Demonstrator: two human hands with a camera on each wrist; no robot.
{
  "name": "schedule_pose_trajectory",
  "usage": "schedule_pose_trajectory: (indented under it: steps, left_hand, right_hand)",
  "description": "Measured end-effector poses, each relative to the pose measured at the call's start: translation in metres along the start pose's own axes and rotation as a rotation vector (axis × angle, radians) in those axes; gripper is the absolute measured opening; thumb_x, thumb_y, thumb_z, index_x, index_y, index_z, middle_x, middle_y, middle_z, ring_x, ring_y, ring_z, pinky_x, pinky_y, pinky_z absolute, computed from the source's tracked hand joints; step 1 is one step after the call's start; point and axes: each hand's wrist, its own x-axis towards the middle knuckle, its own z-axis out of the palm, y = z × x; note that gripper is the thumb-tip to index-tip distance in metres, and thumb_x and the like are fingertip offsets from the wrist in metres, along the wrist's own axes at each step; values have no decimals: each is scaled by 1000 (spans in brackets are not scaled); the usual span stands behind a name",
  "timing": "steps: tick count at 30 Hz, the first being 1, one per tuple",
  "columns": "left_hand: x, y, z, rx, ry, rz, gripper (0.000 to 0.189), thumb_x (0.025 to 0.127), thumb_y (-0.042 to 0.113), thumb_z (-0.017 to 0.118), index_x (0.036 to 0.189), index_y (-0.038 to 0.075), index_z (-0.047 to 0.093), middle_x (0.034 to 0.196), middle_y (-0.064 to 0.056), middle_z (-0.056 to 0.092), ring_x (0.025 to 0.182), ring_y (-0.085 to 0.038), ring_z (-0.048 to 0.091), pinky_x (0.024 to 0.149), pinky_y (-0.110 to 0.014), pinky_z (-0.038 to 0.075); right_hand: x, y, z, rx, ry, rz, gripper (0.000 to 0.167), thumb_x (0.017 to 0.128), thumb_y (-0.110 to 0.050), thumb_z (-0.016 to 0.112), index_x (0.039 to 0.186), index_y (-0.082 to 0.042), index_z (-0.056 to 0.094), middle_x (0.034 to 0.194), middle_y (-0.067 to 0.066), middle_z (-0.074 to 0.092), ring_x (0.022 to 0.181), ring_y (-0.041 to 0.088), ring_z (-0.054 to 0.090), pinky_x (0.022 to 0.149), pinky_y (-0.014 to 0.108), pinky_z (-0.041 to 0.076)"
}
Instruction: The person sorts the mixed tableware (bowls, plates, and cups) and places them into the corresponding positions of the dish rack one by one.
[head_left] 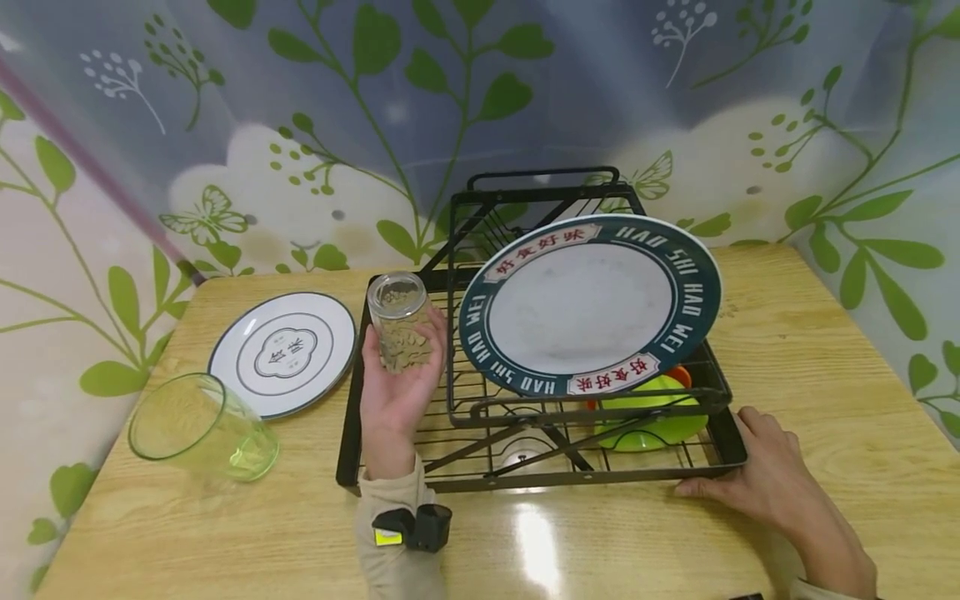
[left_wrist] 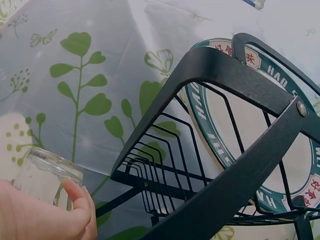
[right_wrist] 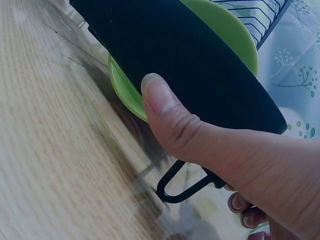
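My left hand (head_left: pixel 397 396) holds a small clear drinking glass (head_left: pixel 399 321) at the left end of a black two-tier dish rack (head_left: pixel 540 479). Fingers curl around the glass's side, and its thick round end faces up. In the left wrist view the glass (left_wrist: pixel 50 172) is partly hidden by the hand. My right hand (head_left: pixel 772 467) grips the rack's right front corner; in the right wrist view the thumb (right_wrist: pixel 165 102) presses on the black side wall (right_wrist: pixel 200 65). A large plate (head_left: pixel 581 308) with a dark green lettered rim leans on the upper tier.
A green bowl (head_left: pixel 652 425) with an orange piece (head_left: pixel 678 376) beside it sits in the lower tier, partly behind the plate. Left of the rack lie a white plate (head_left: pixel 326 350) and a tilted green-tinted tumbler (head_left: pixel 251 446) on the wooden table (head_left: pixel 600 550). A patterned wall covering (head_left: pixel 300 192) rises behind.
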Motion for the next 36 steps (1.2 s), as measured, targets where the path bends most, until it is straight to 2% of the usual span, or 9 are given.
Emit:
schedule_pose_trajectory:
  steps: [3, 11, 14, 18, 22, 25, 28, 32, 36]
  left_hand:
    - [1, 1, -1, 3, -11, -8, 73, 87, 35, 71, 143, 19, 28, 143, -5, 38, 111, -32, 53, 81, -33, 51]
    - [2, 2, -2, 27, -15, 14, 71, 88, 40, 69, 142, 15, 30, 130, -14, 46, 106, -29, 53, 81, -32, 50]
    - [1, 2, -2, 43, -6, 23, 74, 88, 41, 69, 143, 12, 27, 130, -14, 46, 106, -27, 53, 81, -33, 49]
    - [2, 3, -1, 67, -10, 11, 73, 89, 41, 68, 143, 14, 27, 132, -13, 45, 107, -28, 52, 82, -33, 49]
    - [3, 5, -2, 153, 2, -19, 73, 88, 47, 66, 142, 15, 30, 134, -8, 44, 104, -24, 53, 85, -26, 45]
    - [3, 6, -2, 231, 35, -50, 75, 87, 51, 65, 143, 15, 30, 131, -6, 47, 100, -21, 53, 85, -22, 43]
    - [-1, 6, -2, 261, 55, -66, 75, 88, 48, 64, 145, 16, 27, 126, -7, 48, 98, -21, 53, 83, -23, 44]
    - [-9, 5, -2, 233, 41, -63, 68, 90, 40, 64, 142, 14, 28, 121, -10, 47, 94, -25, 51, 82, -27, 45]
    - [-19, 5, -3, 181, -15, -109, 59, 91, 43, 60, 131, 10, 32, 102, -13, 45, 82, -25, 46, 75, -28, 40]
  right_hand:
    - [0, 0, 0, 3, 7, -4, 82, 45, -59, 90, 104, -11, 58, 87, 7, 48, 82, 30, 46, 66, 45, 29]
    - [0, 1, 1, 4, 24, -21, 81, 44, -57, 91, 103, -11, 58, 88, 7, 50, 81, 31, 48, 66, 45, 29]
    - [0, 1, 2, 6, 26, -28, 83, 44, -57, 90, 104, -11, 58, 88, 8, 51, 82, 31, 48, 66, 45, 29]
    - [0, 2, 2, 8, 33, -30, 81, 44, -57, 90, 102, -11, 59, 88, 7, 51, 81, 32, 49, 65, 44, 29]
    - [1, 2, 2, 3, 43, -33, 77, 43, -57, 91, 98, -12, 60, 86, 7, 50, 80, 32, 48, 63, 45, 30]
    - [0, 3, 2, 1, 43, -30, 77, 43, -56, 91, 97, -11, 60, 86, 7, 50, 81, 32, 48, 64, 47, 31]
    - [0, 2, 3, 2, 42, -28, 76, 43, -56, 91, 96, -11, 61, 86, 7, 50, 80, 32, 49, 64, 48, 31]
    - [0, 3, 4, 5, 50, -33, 75, 43, -56, 91, 95, -12, 61, 86, 7, 51, 79, 32, 49, 63, 46, 31]
    - [0, 3, 4, 2, 53, -34, 75, 42, -57, 91, 94, -12, 61, 86, 7, 50, 79, 32, 49, 64, 47, 32]
